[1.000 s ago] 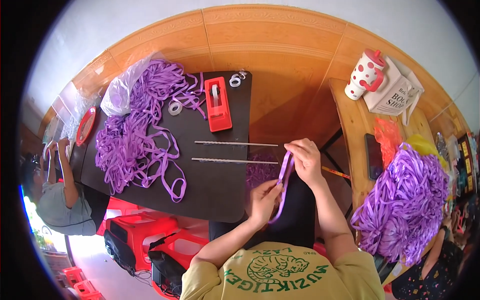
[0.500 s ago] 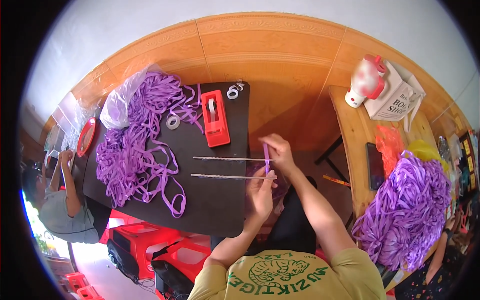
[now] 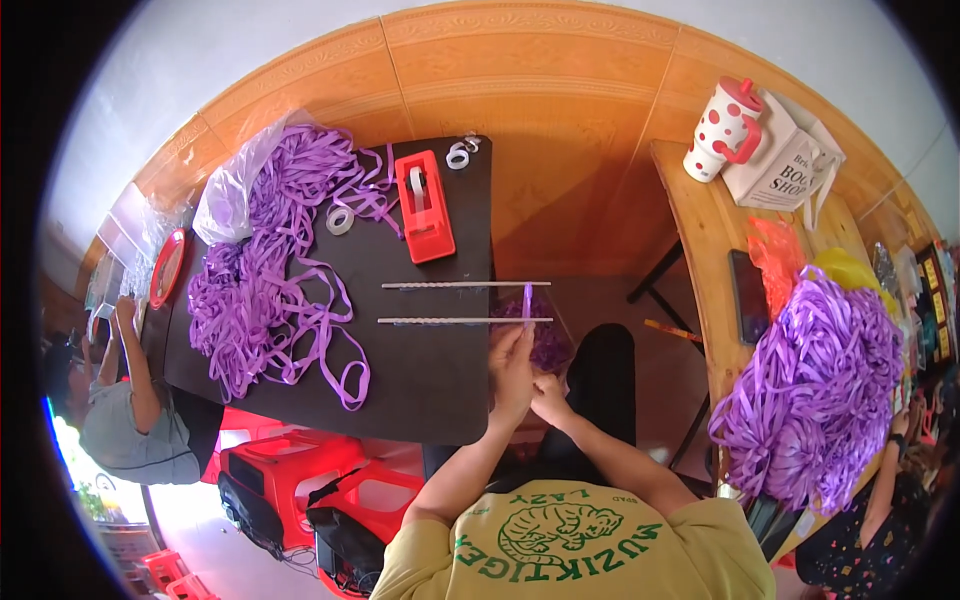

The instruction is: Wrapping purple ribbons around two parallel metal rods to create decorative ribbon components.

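Two thin pale rods, the far rod (image 3: 455, 285) and the near rod (image 3: 450, 320), stick out past the right edge of the black table. A purple ribbon (image 3: 528, 303) spans between them close to their right ends. My left hand (image 3: 511, 368) pinches this ribbon just on the near side of the near rod. Below and right of it, my right hand (image 3: 551, 400) is closed, partly behind the left; whatever its fingers hold is hidden. Under the rod ends hangs a clear bag (image 3: 550, 345) with purple material inside.
On the black table (image 3: 410, 385) are a heaped purple ribbon pile (image 3: 265, 300), a red tape dispenser (image 3: 424, 207) and a tape roll (image 3: 340, 220). A wooden table (image 3: 690, 200) at right bears another ribbon heap (image 3: 810, 400) and a spotted tumbler (image 3: 722, 130). Red stools (image 3: 290, 455) stand near left.
My right hand has come from beyond the far rod down to the near side, beside my left hand. The ribbon now lies across both rods. The whole view has shifted slightly.
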### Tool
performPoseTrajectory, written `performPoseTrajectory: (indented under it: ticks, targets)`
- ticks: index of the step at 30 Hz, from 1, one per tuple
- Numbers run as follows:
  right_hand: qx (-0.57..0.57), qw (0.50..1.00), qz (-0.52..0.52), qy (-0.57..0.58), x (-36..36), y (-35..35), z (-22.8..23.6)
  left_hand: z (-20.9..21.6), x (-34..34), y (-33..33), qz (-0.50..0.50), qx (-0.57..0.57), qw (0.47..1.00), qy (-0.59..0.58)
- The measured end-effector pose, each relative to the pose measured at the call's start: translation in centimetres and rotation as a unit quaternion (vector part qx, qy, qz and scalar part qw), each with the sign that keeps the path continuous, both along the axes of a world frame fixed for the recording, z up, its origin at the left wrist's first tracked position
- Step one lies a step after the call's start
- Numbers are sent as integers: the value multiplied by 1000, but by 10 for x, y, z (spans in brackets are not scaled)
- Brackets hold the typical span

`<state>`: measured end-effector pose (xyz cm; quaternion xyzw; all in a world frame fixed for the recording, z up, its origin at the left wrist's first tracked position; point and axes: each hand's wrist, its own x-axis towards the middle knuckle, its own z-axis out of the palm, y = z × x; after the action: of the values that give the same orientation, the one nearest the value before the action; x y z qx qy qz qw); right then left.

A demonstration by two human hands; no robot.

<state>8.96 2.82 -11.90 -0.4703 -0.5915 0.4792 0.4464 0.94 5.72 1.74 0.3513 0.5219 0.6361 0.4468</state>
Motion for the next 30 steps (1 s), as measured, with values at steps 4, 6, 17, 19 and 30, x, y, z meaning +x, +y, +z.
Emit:
performPoseTrajectory:
  ticks: [4, 6, 17, 19, 30]
  targets:
    - [-20, 998, 48, -26, 7, -30, 3, -15, -8, -4, 16, 50, 986, 159]
    - [12, 998, 63, -17, 8, -43, 14, -19, -12, -4, -10, 60, 987, 147]
    - [51, 985, -158, 56, 47, 17, 101, -19, -13, -17, -84, -4, 996, -27]
    - [141, 983, -103, 55, 36, 35, 141, -19, -12, -16, -89, -5, 996, -9]
    - [57, 990, -78, 101, 2, 45, 146, -19, -14, -14, -78, 32, 991, 101]
